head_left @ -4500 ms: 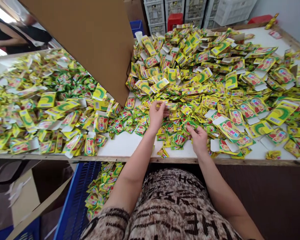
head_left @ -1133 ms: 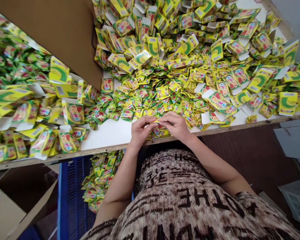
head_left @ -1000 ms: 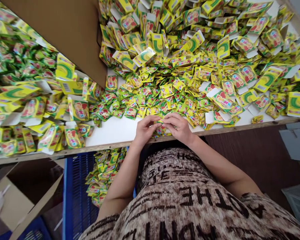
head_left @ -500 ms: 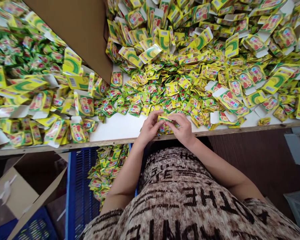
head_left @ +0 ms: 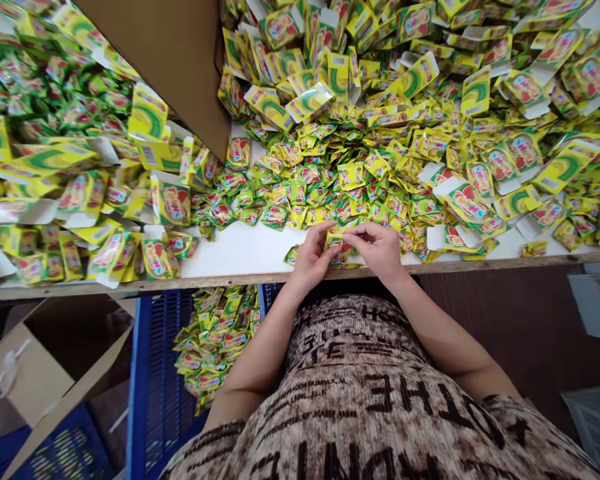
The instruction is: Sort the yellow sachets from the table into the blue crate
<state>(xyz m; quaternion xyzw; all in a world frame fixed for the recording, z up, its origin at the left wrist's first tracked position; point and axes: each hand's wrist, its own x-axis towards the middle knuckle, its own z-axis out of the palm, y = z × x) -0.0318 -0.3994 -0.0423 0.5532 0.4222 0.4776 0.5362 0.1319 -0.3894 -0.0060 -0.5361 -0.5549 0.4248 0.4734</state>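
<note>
Near the front edge of the white table (head_left: 220,257), my left hand (head_left: 314,257) is closed on a small yellow-and-green printed box (head_left: 336,244), thumb on its near face. My right hand (head_left: 380,250) pinches at the upper right of the same box; its fingertips cover that end, so I cannot tell whether they hold a flap or something else. Just beyond the hands lies a heap of small yellow and green sachets (head_left: 350,175). A single green sachet (head_left: 291,255) lies to the left of my left hand.
A brown cardboard panel (head_left: 175,60) stands upright, dividing the heaps. Small yellow boxes (head_left: 170,200) with open flaps lie on both sides. Below the table edge, a blue crate (head_left: 153,373) stands beside filled packets (head_left: 225,333). An open carton (head_left: 40,360) sits lower left.
Both hands have shifted slightly right in view with the box. My right hand has drawn a little away from my left, so more of the box shows between them.
</note>
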